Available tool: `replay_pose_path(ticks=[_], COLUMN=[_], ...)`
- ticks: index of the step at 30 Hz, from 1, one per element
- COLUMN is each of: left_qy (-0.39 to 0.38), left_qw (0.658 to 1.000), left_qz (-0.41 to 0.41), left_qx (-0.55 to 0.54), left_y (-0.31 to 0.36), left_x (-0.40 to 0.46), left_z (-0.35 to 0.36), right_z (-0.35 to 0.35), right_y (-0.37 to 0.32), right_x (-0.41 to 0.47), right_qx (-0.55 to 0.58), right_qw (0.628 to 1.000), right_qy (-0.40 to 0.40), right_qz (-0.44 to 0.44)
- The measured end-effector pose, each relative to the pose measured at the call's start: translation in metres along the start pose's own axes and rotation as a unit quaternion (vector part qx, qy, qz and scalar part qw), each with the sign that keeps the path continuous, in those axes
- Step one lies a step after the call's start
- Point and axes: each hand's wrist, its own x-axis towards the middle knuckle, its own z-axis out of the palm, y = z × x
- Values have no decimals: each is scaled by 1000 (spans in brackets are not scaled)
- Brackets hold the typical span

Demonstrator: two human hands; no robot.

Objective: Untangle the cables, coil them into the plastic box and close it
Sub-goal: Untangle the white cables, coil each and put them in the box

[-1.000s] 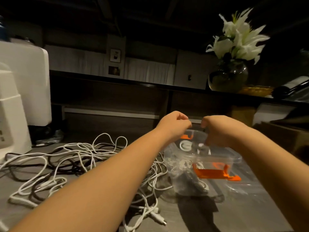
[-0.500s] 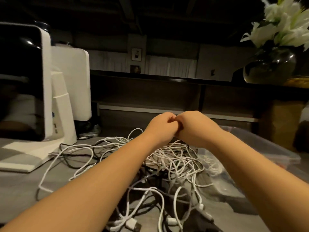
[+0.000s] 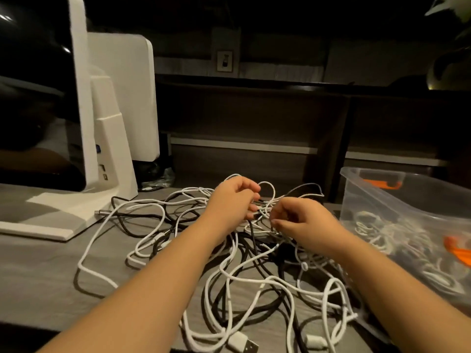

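A tangle of white and black cables [image 3: 229, 271] sprawls over the grey desk in front of me. My left hand [image 3: 233, 200] has its fingers curled into the white strands at the top of the pile. Just to its right, my right hand [image 3: 298, 220] pinches white strands at the same knot. The clear plastic box [image 3: 377, 192] with orange clips stands at the right, open, with several coiled white cables [image 3: 397, 240] inside. No lid is in view.
A white monitor stand and screen [image 3: 102, 154] occupy the left of the desk [image 3: 38, 276]. A dark shelf unit [image 3: 254, 118] runs along the back. A vase with white flowers [image 3: 451, 62] sits at the far right edge. USB plugs [image 3: 244, 343] lie near the desk's front edge.
My view has swung left from the box to the cable pile. Both hands left the box, came down onto the tangle and moved slightly apart, now gripping white strands.
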Motion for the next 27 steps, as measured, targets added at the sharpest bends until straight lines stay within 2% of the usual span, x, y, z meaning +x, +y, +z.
replay_pose_path(ticks=[4, 7, 11, 15, 17, 21, 25, 27], left_qy=[-7, -15, -57, -108, -123, -146, -200, -226], left_qw=[1000, 999, 996, 988, 986, 981, 963, 952], left_qz=[30, 38, 53, 71, 69, 74, 93, 106], left_qx=[-7, 10, 41, 87, 93, 105, 151, 180], left_y=[8, 8, 5, 0, -1, 0, -1, -1], left_x=[-4, -6, -10, -16, -17, -19, -21, -23], left_z=[-2, -3, -1, 2, 2, 4, 5, 5], right_z=[-8, -15, -35, -43, -43, -43, -40, -36], right_y=[-2, -7, -3, 0, 2, 6, 6, 3], right_x=[-6, -10, -14, -19, -19, -17, -14, -13], right_qx=[60, 0, -87, -164, -179, -169, -71, -57], right_qw=[998, 999, 994, 971, 964, 971, 994, 997], right_qy=[-17, -37, -59, -173, -196, -169, -82, -46], right_qz=[-11, -36, -18, 10, 7, -20, -19, -26])
